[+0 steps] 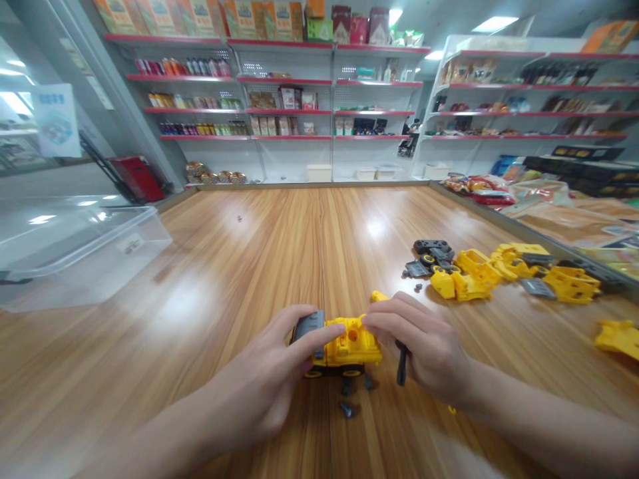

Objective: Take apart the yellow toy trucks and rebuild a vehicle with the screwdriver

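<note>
A yellow toy truck (352, 342) with a grey bed (310, 326) and black wheels stands on the table in front of me. My left hand (279, 359) is closed around its grey end, the index finger lying along the top. My right hand (424, 339) is at the yellow end, thumb and fingers pinched together beside it. A dark rod (401, 364), like a toy screwdriver's shaft, sticks out below that hand. A yellow piece (379, 297) shows above its fingers; whether the two are joined is hidden. Several small grey toy screws (346, 408) lie just in front of the truck.
Yellow and black toy parts (469, 276) are heaped on the right, with another yellow part (619, 338) nearer the edge. A clear plastic bin (84, 256) stands at the left. Snack packets (484, 186) line the right side. Stocked shelves (284, 83) rise behind the wooden table (279, 219).
</note>
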`<action>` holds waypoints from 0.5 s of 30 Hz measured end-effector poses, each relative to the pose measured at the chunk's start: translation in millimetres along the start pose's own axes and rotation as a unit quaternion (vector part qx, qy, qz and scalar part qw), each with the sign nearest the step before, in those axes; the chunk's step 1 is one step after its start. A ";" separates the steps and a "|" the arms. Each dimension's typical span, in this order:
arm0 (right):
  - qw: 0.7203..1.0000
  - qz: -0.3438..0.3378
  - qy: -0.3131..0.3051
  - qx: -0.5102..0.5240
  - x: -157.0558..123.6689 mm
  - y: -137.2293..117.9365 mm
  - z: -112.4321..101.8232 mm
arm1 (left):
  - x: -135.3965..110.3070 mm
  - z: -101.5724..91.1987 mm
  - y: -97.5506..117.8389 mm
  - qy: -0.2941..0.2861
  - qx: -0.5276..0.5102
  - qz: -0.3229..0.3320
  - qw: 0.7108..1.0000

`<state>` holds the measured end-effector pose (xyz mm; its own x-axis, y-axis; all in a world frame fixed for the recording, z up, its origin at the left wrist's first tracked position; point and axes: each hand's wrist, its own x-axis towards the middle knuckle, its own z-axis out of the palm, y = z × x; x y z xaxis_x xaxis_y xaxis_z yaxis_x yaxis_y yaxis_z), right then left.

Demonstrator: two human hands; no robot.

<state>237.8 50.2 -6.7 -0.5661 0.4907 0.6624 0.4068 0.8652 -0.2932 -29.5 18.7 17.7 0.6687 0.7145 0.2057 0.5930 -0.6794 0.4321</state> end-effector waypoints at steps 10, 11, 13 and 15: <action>0.999 0.001 -0.042 -0.015 3.2 1.2 -10.9 | -1.1 2.6 -1.0 -0.004 0.007 -0.005 1.000; 0.999 0.006 -0.052 -0.016 3.9 0.6 -11.2 | -1.3 3.6 -1.2 0.002 0.007 -0.007 1.000; 0.998 0.018 -0.066 -0.009 5.0 -1.0 -11.3 | -1.3 4.9 -1.2 0.016 0.006 -0.009 1.000; 0.998 0.029 -0.063 0.005 5.8 -2.2 -10.9 | -1.0 5.2 -0.8 0.013 0.007 -0.008 1.000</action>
<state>241.5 49.9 5.3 -0.6275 0.5489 0.5522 0.4352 0.8354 -0.3358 -28.4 17.6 12.6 0.6474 0.7293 0.2212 0.6104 -0.6700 0.4224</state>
